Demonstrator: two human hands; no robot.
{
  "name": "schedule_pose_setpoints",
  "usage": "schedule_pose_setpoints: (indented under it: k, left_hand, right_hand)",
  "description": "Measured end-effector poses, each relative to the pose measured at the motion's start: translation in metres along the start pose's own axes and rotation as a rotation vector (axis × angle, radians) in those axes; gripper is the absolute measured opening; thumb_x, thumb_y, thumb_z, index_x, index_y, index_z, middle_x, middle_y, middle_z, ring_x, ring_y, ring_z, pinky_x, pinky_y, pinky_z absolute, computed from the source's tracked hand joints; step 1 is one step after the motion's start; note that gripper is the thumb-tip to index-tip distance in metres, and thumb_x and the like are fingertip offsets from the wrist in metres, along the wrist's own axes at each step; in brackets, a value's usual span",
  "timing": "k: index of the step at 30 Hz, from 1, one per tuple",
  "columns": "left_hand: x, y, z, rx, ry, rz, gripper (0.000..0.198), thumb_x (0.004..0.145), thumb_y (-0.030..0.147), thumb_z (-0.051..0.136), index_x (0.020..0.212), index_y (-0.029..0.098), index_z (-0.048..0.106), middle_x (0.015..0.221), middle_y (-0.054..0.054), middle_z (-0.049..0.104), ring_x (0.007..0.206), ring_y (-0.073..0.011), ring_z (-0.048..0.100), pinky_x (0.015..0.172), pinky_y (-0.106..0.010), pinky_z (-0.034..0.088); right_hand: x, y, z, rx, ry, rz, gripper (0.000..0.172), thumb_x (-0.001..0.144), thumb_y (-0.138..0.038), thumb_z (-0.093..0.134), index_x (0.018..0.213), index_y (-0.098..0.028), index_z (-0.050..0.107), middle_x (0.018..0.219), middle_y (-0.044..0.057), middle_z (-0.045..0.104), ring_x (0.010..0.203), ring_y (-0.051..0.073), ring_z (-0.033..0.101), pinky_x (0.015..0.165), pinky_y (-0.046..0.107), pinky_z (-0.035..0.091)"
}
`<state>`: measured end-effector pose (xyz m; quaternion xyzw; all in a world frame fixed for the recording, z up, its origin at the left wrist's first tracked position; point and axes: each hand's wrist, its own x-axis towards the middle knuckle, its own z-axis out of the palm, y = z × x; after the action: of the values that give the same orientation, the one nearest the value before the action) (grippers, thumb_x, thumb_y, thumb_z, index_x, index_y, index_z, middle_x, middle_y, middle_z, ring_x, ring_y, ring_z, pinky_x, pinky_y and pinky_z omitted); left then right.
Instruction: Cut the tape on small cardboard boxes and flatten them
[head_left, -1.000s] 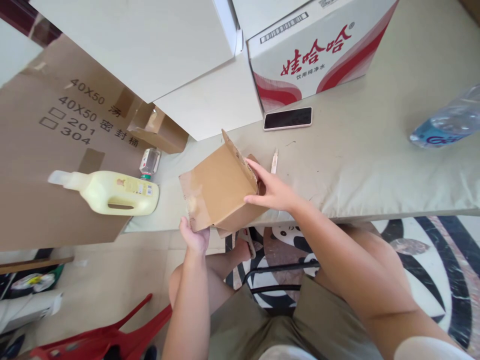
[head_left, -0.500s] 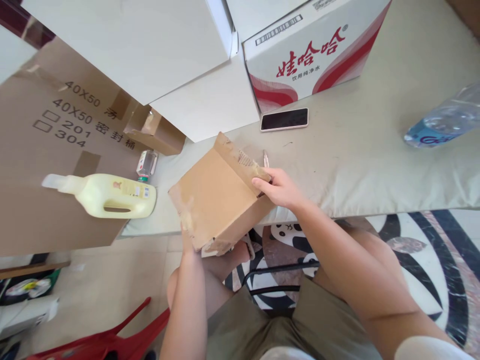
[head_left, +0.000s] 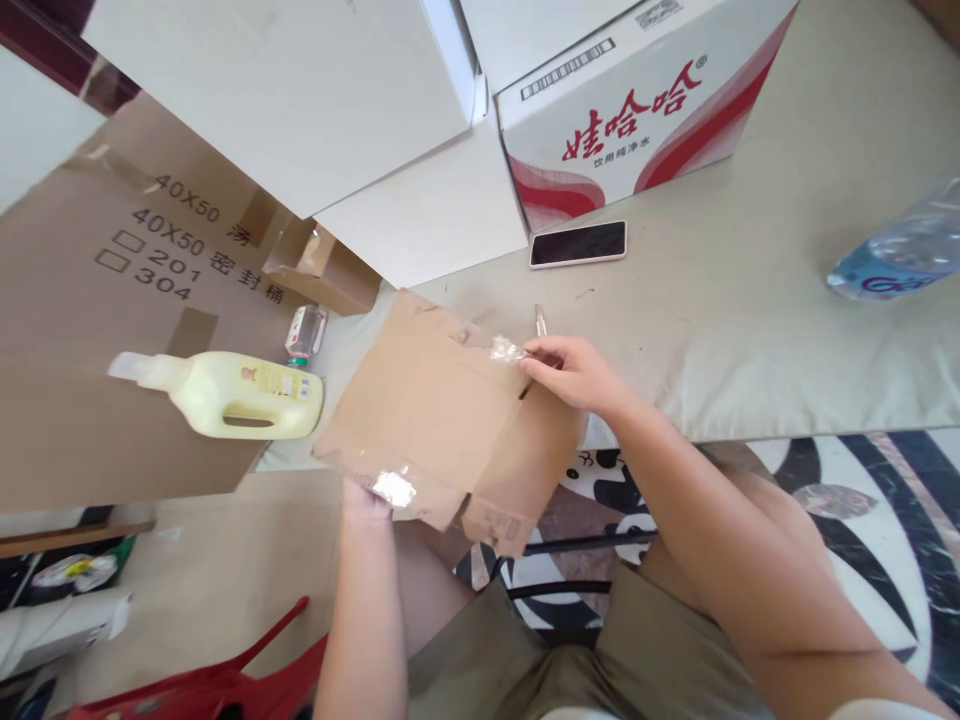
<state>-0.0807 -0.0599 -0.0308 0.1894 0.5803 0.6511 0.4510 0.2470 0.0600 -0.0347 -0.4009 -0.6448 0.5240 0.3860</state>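
A brown cardboard box (head_left: 427, 390), largely flattened with its flaps spread, hangs over the front edge of the covered surface, above my lap. My left hand (head_left: 366, 503) grips its lower left edge, the fingers partly hidden under the cardboard, beside a shiny patch of tape (head_left: 394, 487). With thumb and fingers pinched together, my right hand (head_left: 559, 368) holds the upper right edge, next to crumpled clear tape (head_left: 507, 349). A small slim object (head_left: 541, 320) lies just behind my right hand.
Behind are a phone (head_left: 578, 244), white boxes (head_left: 427, 215) and a red-and-white printed carton (head_left: 622, 120). At the left stand a yellow jug (head_left: 251, 395), a small bottle (head_left: 305, 333) and a large carton (head_left: 90, 400); a water bottle (head_left: 896, 255) lies right. A red chair (head_left: 217, 680) is below.
The cardboard box has opened out flatter, its right side and lower flap now spread downward. Both hands still hold its edges. The whole view has shifted slightly.
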Motion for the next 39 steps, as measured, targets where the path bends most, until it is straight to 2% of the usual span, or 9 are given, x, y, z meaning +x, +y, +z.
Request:
schedule_pose_setpoints:
  k: [4, 7, 10, 15, 19, 24, 29, 33, 39]
  left_hand:
    - [0.001, 0.007, 0.01, -0.068, 0.088, 0.151, 0.031, 0.096, 0.051, 0.05, 0.1, 0.033, 0.074, 0.094, 0.003, 0.08, 0.111, -0.0201, 0.072, 0.08, -0.028, 0.062]
    - [0.006, 0.005, 0.015, -0.082, 0.105, 0.151, 0.032, 0.097, 0.044, 0.047, 0.105, 0.03, 0.075, 0.102, -0.001, 0.08, 0.114, -0.02, 0.071, 0.087, -0.03, 0.061]
    - [0.018, 0.002, 0.021, -0.107, 0.113, 0.107, 0.031, 0.097, 0.041, 0.046, 0.102, 0.029, 0.075, 0.104, -0.002, 0.08, 0.107, -0.0184, 0.073, 0.088, -0.029, 0.061]
    - [0.047, 0.002, 0.055, -0.184, 0.031, 0.08, 0.035, 0.098, 0.042, 0.043, 0.102, 0.028, 0.075, 0.102, -0.003, 0.08, 0.103, -0.0199, 0.075, 0.085, -0.03, 0.061]
    - [0.064, -0.006, 0.087, -0.301, -0.069, 0.134, 0.044, 0.097, 0.044, 0.038, 0.113, 0.023, 0.072, 0.113, -0.008, 0.077, 0.118, -0.0235, 0.069, 0.098, -0.035, 0.056]
    - [0.071, -0.023, 0.117, -0.526, -0.18, -0.177, 0.048, 0.096, 0.054, 0.033, 0.092, 0.022, 0.069, 0.092, -0.008, 0.075, 0.088, -0.0204, 0.071, 0.082, -0.036, 0.058]
    - [0.065, -0.025, 0.142, -0.682, -0.339, -0.391, 0.045, 0.094, 0.054, 0.037, 0.081, 0.021, 0.065, 0.073, -0.004, 0.065, 0.062, -0.015, 0.062, 0.063, -0.03, 0.054]
    - [0.064, -0.016, 0.138, -0.728, -0.348, -0.425, 0.045, 0.094, 0.05, 0.036, 0.078, 0.019, 0.064, 0.069, -0.004, 0.061, 0.059, -0.0158, 0.061, 0.061, -0.032, 0.054]
    - [0.071, -0.003, 0.116, -0.763, -0.293, -0.377, 0.037, 0.089, 0.051, 0.046, 0.076, 0.02, 0.062, 0.067, -0.003, 0.059, 0.057, -0.0148, 0.058, 0.059, -0.03, 0.053]
  right_hand:
    - [0.002, 0.005, 0.001, 0.099, 0.111, 0.157, 0.041, 0.074, -0.043, 0.075, 0.11, -0.025, 0.067, 0.124, 0.01, 0.068, 0.111, 0.027, 0.063, 0.093, 0.042, 0.048]
    - [0.003, 0.004, 0.004, 0.472, 0.035, 0.256, 0.044, 0.072, -0.053, 0.078, 0.101, -0.023, 0.065, 0.102, 0.006, 0.07, 0.087, 0.02, 0.065, 0.072, 0.033, 0.051]
    - [0.002, 0.002, 0.007, 0.762, 0.033, 0.219, 0.047, 0.068, -0.059, 0.079, 0.093, -0.024, 0.062, 0.075, -0.002, 0.059, 0.06, 0.011, 0.052, 0.053, 0.024, 0.039]
    - [0.0, 0.005, 0.014, 0.69, 0.04, 0.338, 0.048, 0.063, -0.053, 0.086, 0.095, -0.021, 0.067, 0.081, 0.002, 0.067, 0.069, 0.014, 0.059, 0.053, 0.025, 0.044]
    - [0.002, 0.011, 0.013, 0.7, 0.254, 0.395, 0.057, 0.058, -0.054, 0.086, 0.1, -0.022, 0.065, 0.089, 0.005, 0.07, 0.069, 0.017, 0.061, 0.05, 0.026, 0.044]
    - [-0.001, 0.015, -0.001, 0.637, 0.468, 0.304, 0.051, 0.063, -0.062, 0.079, 0.086, -0.024, 0.053, 0.062, -0.006, 0.052, 0.041, 0.007, 0.029, 0.036, 0.025, 0.024]
    - [-0.024, 0.004, -0.013, 0.483, 0.724, 0.255, 0.054, 0.055, -0.054, 0.085, 0.089, -0.026, 0.055, 0.073, -0.004, 0.058, 0.047, 0.008, 0.044, 0.034, 0.023, 0.03]
    - [-0.05, -0.033, -0.044, 0.219, 0.947, 0.193, 0.047, 0.055, -0.044, 0.086, 0.089, -0.027, 0.057, 0.082, -0.003, 0.061, 0.051, 0.008, 0.048, 0.034, 0.022, 0.032]
    - [-0.087, -0.105, -0.138, -0.412, 1.243, 0.214, 0.028, 0.069, -0.043, 0.076, 0.086, -0.031, 0.057, 0.106, 0.012, 0.069, 0.059, 0.012, 0.058, 0.047, 0.035, 0.045]
